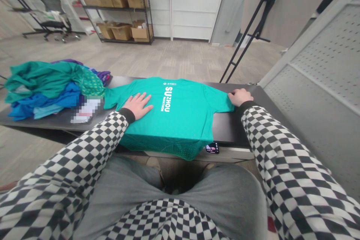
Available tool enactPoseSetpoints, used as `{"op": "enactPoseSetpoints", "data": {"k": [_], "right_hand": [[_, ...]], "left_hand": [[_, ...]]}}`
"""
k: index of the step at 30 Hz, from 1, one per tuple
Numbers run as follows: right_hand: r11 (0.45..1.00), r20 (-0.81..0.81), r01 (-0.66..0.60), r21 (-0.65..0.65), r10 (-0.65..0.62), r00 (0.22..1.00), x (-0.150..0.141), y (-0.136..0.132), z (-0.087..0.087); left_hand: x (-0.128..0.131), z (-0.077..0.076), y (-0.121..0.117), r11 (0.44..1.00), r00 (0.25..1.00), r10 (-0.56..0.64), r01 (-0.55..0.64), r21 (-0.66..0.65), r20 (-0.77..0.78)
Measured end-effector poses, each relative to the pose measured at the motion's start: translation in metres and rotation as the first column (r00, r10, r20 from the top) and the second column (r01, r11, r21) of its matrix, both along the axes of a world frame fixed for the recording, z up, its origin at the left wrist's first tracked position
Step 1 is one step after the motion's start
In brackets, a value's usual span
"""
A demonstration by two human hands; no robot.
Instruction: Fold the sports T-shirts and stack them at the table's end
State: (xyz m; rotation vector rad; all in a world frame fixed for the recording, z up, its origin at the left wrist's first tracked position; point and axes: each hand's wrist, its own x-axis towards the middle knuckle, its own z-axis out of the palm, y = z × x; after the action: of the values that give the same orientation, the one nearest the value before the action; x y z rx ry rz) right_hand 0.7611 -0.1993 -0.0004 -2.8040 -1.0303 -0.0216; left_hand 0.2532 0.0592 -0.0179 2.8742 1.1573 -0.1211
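We see the L hand (137, 105) flat on the green T-shirt (180, 127), palm down, fingers spread wide, holding nothing, just pressing on the cloth left of the white SUZHOU MARATHON print. R hand (240, 96) is at the end of the shirt's right-hand sleeve (219, 99), fingers curled over the cloth. Could be a light pinch or just resting, we can't tell from this view. Shirt lies spread on the black table top (225, 127), print up, sleeves out to both sides, lower part hanging over the near edge. For smoothing, the open L palm is good technique: pressure spreads out, so less chance of new creases. R hand at the sleeve end helps keep the cloth from bunching. Both cuffs are black, on checkered sleeves (270, 146). Left of the shirt, near its sleeve, is a heap of clothes (42, 90) in green, blue and purple. Blurred patch (86, 110) on the tbl by the heap, can't tell what it is. Phone (212, 148) sits just below the hem. Behind: cardboard boxes (118, 32) on metal shelving, office chair (52, 11).
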Motion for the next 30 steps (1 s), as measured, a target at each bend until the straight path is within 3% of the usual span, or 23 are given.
{"op": "enactPoseSetpoints", "data": {"k": [3,9,13,16,20,22,25,27,30], "right_hand": [[0.999,-0.008,0.051,-0.017,-0.051,0.999,0.007,0.002,0.0],[0.998,-0.126,0.036,-0.045,-0.042,0.991,0.012,0.014,0.019],[1.0,-0.142,0.012,-0.027,-0.016,0.99,0.008,0.012,0.031],[0.996,-0.227,-0.027,-0.082,0.007,0.974,0.005,0.007,0.038],[0.977,-0.29,-0.069,-0.202,0.008,0.957,0.005,0.0,0.044],[0.974,-0.297,-0.051,-0.222,-0.018,0.955,0.007,-0.002,0.044],[0.981,-0.307,-0.019,-0.193,-0.042,0.951,0.009,-0.003,0.039],[0.988,-0.303,0.0,-0.152,-0.047,0.952,0.01,-0.003,0.034],[0.993,-0.281,0.029,-0.111,-0.059,0.958,0.012,-0.003,0.027]], "left_hand": [[0.0,0.0,-0.001,1.0,1.0,-0.005,0.005,-0.005,0.006],[0.001,0.0,-0.002,1.0,1.0,-0.008,0.009,-0.015,0.03],[0.002,0.001,-0.007,1.0,0.999,-0.008,0.009,-0.023,0.05],[0.002,0.003,-0.01,0.999,0.996,-0.013,0.016,-0.028,0.087],[-0.002,0.016,-0.02,0.983,0.963,-0.124,0.085,0.164,0.241],[-0.005,0.026,-0.041,0.948,0.915,-0.242,0.151,0.282,0.324],[-0.004,0.035,-0.101,0.912,0.82,-0.367,0.224,0.343,0.44],[0.002,0.032,-0.155,0.894,0.757,-0.445,0.351,0.278,0.478],[0.022,0.015,-0.226,0.832,0.711,-0.505,0.552,0.057,0.489]]}}
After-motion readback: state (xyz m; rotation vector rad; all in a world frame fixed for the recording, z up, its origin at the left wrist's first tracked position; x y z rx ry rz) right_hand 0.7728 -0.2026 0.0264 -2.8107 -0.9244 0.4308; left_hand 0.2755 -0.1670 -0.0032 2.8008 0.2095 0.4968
